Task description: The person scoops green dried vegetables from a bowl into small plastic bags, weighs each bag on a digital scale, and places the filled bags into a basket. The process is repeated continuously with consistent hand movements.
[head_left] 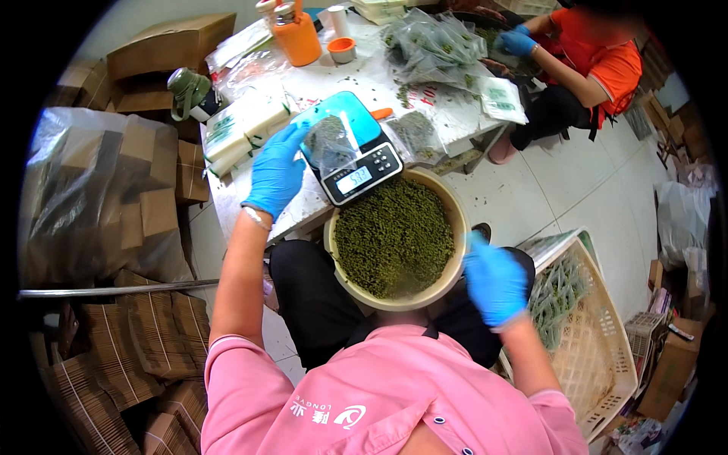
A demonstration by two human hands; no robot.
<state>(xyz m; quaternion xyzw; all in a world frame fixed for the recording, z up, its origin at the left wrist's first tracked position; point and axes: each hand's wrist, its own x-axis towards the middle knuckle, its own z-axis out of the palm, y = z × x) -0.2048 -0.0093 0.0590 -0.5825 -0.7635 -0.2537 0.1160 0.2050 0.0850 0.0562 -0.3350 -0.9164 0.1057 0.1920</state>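
My left hand [274, 174], in a blue glove, is at the left edge of a digital scale [355, 180]. Its fingers are closed at the edge of a clear plastic bag [331, 144] lying on the scale's blue plate. Dark green grains show inside the bag. Between my legs stands a round cream basin [457, 220] filled with small green peppercorn-like grains [393, 236]. My right hand [494, 282], also gloved, is by the basin's right rim and smeared by motion; whether it holds anything is hidden.
Stacked packaging bags [250, 121], an orange bottle [298, 39] and filled bags [432, 49] lie on the white table [303, 80]. A cream plastic crate [595, 345] holds bags at my right. Cartons [106, 189] stand left. Across the table sits a co-worker in orange [580, 64].
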